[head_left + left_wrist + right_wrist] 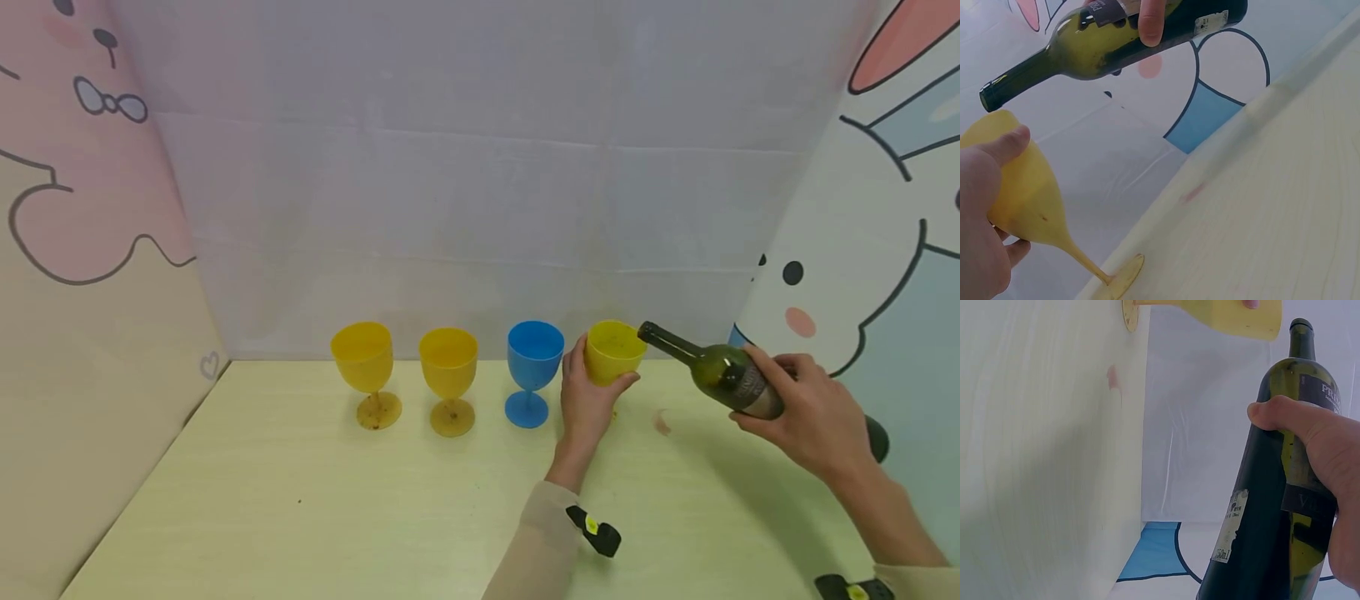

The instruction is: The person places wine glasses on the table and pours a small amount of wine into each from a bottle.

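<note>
My left hand (pixel 588 400) grips the bowl of a yellow goblet (pixel 611 354) at the right end of a row, thumb and fingers round its sides. In the left wrist view its stem and round foot (pixel 1125 278) show below the bowl. My right hand (pixel 813 412) holds a dark green wine bottle (pixel 720 375) round its labelled body. The bottle lies tilted, its neck (pixel 1016 81) pointing left and its mouth right at the goblet's rim. No liquid is seen leaving the mouth. The bottle's base end is partly hidden behind the right hand.
To the left stand a blue goblet (pixel 534 358) and two more yellow goblets, one nearer (pixel 450 367) and one at the far left (pixel 365 362). They stand upright near the back of the pale table (pixel 337 533). A reddish stain (pixel 662 422) marks the table. Cloth walls enclose three sides.
</note>
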Demonstrator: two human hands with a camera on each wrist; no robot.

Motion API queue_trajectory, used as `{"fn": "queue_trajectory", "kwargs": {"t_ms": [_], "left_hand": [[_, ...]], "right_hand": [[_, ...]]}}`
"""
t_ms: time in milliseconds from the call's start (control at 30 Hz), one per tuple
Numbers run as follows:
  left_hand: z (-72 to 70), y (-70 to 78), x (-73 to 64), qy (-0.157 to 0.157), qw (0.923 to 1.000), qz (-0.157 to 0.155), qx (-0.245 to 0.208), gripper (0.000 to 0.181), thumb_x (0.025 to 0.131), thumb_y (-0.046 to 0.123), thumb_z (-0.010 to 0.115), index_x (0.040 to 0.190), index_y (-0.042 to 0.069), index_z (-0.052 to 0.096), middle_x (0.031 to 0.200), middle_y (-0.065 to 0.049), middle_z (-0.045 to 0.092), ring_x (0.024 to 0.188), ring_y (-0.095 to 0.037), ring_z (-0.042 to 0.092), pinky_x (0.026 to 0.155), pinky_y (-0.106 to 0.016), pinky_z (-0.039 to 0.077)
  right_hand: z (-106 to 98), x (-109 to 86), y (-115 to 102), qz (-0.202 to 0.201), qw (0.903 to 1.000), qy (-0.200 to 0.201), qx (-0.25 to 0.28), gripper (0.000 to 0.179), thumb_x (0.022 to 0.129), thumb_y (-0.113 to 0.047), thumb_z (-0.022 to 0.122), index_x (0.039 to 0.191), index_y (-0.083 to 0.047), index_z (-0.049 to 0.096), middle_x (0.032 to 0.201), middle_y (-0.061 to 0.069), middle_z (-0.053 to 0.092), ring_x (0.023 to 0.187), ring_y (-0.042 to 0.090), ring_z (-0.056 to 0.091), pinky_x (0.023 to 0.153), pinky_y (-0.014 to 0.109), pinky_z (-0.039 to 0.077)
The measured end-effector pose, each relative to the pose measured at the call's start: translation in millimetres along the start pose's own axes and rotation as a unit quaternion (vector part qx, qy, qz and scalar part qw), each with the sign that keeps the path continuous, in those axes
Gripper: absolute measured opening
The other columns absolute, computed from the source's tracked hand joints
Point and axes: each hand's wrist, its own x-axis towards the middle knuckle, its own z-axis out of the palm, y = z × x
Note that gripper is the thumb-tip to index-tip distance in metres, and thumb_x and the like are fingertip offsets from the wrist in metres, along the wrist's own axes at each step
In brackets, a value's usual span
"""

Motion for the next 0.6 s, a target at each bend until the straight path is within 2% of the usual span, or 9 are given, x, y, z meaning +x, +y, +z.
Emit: {"fn": "queue_trajectory", "kwargs": {"t_ms": [200,400,600], "left_hand": [[0.6,-2.6,0.4,-0.002,1.0000,0.001,-0.001,0.080,0.082,0.043,0.079,0.149,0.028,0.037,0.138,0.004,0.048,0.126,-0.014,0.051,0.111,-0.041,0.045],[1.9,-0.7,1.2,-0.003,1.0000,0.009,0.000,0.080,0.083,0.042,0.078,0.149,0.027,0.036,0.138,0.003,0.048,0.125,-0.016,0.053,0.111,-0.043,0.045],[0.6,-0.9,1.0,-0.001,0.9999,0.001,0.010,0.079,0.083,0.042,0.079,0.148,0.027,0.036,0.138,0.004,0.048,0.125,-0.016,0.053,0.110,-0.042,0.045]], "right_hand": [[1.4,-1.2,-8.7,0.014,0.9994,0.023,0.024,0.108,0.053,-0.027,0.094,0.149,-0.019,0.046,0.112,0.025,0.053,0.082,0.042,0.058,0.057,0.055,0.046],[4.6,-3.5,-12.7,0.038,0.9977,0.038,0.040,0.107,0.052,-0.030,0.094,0.147,-0.019,0.047,0.110,0.025,0.052,0.073,0.041,0.057,0.050,0.044,0.040],[12.8,-5.7,-16.9,0.050,0.9955,0.047,0.065,0.106,0.051,-0.032,0.095,0.145,-0.018,0.049,0.111,0.027,0.051,0.070,0.043,0.057,0.047,0.038,0.037]]}}
